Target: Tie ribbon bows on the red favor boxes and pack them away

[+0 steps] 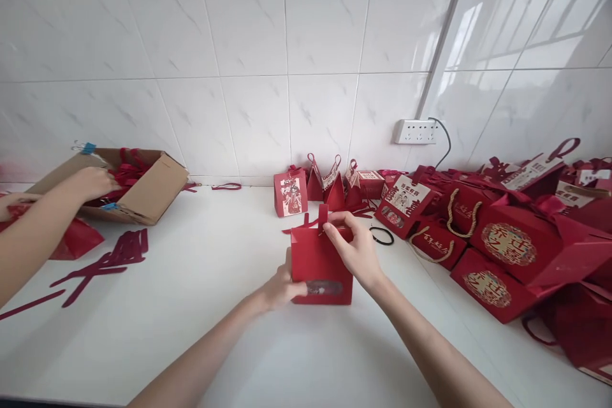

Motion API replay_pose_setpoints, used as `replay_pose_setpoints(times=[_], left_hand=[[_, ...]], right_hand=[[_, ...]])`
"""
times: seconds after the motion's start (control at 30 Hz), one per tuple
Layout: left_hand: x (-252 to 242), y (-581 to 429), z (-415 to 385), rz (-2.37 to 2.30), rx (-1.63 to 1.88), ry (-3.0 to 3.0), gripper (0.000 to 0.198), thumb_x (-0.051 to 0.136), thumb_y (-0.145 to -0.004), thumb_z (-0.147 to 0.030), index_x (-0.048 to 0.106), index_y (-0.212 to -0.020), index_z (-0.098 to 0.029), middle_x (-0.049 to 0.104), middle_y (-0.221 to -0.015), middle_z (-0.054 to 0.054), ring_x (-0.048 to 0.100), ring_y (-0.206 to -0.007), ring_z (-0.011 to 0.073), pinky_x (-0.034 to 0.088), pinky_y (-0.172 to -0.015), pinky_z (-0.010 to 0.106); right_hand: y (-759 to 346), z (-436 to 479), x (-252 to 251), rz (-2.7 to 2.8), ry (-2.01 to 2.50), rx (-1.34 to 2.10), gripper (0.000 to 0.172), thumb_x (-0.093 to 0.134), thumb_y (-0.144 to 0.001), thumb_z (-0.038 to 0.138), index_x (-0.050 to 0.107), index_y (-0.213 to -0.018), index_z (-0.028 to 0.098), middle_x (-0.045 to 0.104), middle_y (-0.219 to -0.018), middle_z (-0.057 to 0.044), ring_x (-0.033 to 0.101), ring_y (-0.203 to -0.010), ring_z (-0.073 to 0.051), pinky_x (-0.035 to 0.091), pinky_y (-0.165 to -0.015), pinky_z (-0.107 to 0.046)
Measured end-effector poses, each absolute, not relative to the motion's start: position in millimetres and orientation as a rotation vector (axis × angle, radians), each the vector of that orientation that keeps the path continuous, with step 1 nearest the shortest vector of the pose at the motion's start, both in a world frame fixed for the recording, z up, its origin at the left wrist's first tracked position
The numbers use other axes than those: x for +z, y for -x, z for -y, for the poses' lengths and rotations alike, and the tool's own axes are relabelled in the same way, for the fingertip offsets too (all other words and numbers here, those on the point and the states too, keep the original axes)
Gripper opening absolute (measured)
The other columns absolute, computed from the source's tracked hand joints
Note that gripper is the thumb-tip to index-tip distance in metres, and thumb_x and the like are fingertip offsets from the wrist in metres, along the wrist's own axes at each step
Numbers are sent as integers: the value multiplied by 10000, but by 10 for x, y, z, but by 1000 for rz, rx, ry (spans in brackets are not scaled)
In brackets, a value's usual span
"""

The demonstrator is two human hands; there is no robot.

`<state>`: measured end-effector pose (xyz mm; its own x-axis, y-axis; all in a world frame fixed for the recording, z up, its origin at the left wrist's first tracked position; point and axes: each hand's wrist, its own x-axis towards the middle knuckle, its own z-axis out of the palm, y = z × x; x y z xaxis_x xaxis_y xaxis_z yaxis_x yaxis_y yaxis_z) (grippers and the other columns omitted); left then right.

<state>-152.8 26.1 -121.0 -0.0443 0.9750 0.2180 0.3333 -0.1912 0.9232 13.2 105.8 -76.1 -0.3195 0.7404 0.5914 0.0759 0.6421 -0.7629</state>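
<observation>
A red gift box [321, 261] with a small clear window low on its front stands upright on the white table before me. My left hand [282, 285] grips its left side, the thumb lying near the window. At the top edge my right hand [354, 245] pinches a dark red ribbon [323, 215] between thumb and fingers. The ribbon sticks up above the box. The back of the box and some of my left fingers are hidden.
Small decorated boxes [290, 194] stand along the tiled wall. Red gift boxes [509, 245] pile up on the right, near a black ring [382, 236]. At left, another person's hand [90, 182] reaches into a cardboard box [155, 188] of ribbons; loose ribbon strips [125, 248] lie beside it.
</observation>
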Motion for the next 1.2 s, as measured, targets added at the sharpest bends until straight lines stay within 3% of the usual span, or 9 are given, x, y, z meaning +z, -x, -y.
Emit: replay_pose_setpoints(times=[0.07,0.17,0.27,0.33,0.53,0.87,1.2], left_hand=[[-1018,1579,-276,-1264,1109,-1578,509,660,-612,-203,556,-1108,-245,647,-962,58,632,-843,233,538,-619,326],[-731,1520,-396,-1367,1410,-1623,482,627,-714,-322,548,-1186,-258,576,-1210,71,542,-1121,249,513,-794,320],[-610,1306,-529,-1480,1547,-1715,210,526,-820,-359,648,-880,-199,661,-901,33,611,-897,185,491,-771,273],[-629,1186,-572,-1472,1615,-1735,251,502,-844,-365,626,-719,-185,634,-717,2,597,-730,148,481,-696,248],[-750,1124,-546,-1411,1772,-1641,184,633,-772,-359,656,-725,-183,664,-724,1,613,-717,144,487,-693,233],[-754,1098,-558,-1360,1848,-1688,105,661,-753,-299,665,-741,-195,659,-746,-2,611,-715,130,494,-673,223],[-790,1079,-566,-1402,1883,-1657,169,606,-804,-294,622,-675,-186,583,-649,-24,554,-651,104,450,-649,212]], right_hand=[[-114,-1025,-771,1745,663,858,246,512,-865,402,578,-764,187,634,-758,-15,588,-721,-153,462,-690,-262],[-144,-1008,-810,1733,633,840,224,535,-854,373,588,-742,187,643,-751,-7,585,-730,-148,455,-698,-246],[-185,-1012,-819,1717,636,810,188,543,-846,339,581,-742,187,638,-748,0,581,-721,-138,455,-694,-236],[-201,-1017,-810,1733,632,797,177,541,-847,326,576,-743,187,632,-746,3,577,-716,-132,456,-689,-230],[-225,-1035,-815,1801,564,734,155,549,-850,311,578,-753,194,629,-738,1,577,-697,-133,461,-651,-229],[-235,-1057,-827,1840,492,636,133,518,-869,250,548,-749,200,598,-720,11,552,-673,-122,446,-639,-230],[-251,-1074,-833,1884,493,628,124,521,-877,252,575,-778,199,613,-752,-1,559,-702,-125,451,-664,-228]])
